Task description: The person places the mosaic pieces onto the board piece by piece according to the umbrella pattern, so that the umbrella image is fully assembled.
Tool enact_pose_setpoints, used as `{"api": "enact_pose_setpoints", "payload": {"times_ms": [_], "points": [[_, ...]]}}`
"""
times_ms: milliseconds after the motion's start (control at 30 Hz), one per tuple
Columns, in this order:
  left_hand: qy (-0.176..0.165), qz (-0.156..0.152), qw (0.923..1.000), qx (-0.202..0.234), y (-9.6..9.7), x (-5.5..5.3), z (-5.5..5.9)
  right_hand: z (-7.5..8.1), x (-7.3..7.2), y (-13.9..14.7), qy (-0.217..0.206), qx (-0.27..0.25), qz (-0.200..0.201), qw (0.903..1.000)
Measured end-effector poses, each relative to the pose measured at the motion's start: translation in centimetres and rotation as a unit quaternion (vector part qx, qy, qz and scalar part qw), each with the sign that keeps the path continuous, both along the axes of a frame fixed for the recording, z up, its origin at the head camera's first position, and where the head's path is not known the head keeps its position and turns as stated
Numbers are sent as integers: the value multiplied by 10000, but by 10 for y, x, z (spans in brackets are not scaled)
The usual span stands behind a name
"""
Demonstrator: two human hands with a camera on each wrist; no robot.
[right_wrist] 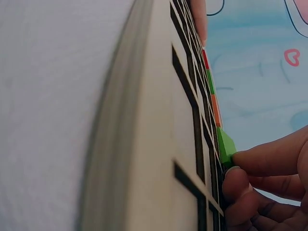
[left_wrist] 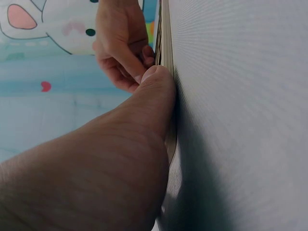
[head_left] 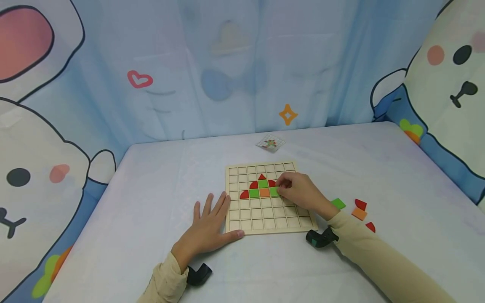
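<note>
A wooden grid board (head_left: 257, 221) lies on the white table. My right hand (head_left: 299, 189) pinches a green square tile (right_wrist: 226, 147) between thumb and fingers at the board's surface; the tile looks slightly tilted in the right wrist view. To its left in the same row sit an orange tile (head_left: 264, 192), another green tile (head_left: 254, 193) and a red curved tile (head_left: 244, 194). The row above has a green tile (head_left: 263, 184) between two red curved ones, and a red triangle (head_left: 262, 177) tops them. My left hand (head_left: 208, 229) rests with spread fingers against the board's left edge, thumb at the front corner.
Right of the board, partly beside my right sleeve, lie a loose green tile (head_left: 338, 203), an orange tile (head_left: 359, 213) and two red curved tiles (head_left: 361, 204). A small pattern card (head_left: 270, 143) lies behind the board. A printed curtain (head_left: 227, 63) hangs behind the table.
</note>
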State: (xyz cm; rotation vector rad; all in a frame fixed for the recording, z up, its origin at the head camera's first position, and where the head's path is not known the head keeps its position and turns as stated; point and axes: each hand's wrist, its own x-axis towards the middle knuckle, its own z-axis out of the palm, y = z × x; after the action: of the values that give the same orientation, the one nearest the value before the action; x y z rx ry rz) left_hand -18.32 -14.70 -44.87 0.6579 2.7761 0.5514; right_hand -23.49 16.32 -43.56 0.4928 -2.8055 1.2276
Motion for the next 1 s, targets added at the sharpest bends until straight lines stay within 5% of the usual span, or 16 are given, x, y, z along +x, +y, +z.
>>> {"api": "enact_pose_setpoints", "payload": {"times_ms": [600,1000], "points": [[14,-7,10000,-11,1,0,0,7,4,3,-33,57,109,9999],[32,-12,10000,27,-1,2,1,20,0,15,-620,336,216,9973]]}}
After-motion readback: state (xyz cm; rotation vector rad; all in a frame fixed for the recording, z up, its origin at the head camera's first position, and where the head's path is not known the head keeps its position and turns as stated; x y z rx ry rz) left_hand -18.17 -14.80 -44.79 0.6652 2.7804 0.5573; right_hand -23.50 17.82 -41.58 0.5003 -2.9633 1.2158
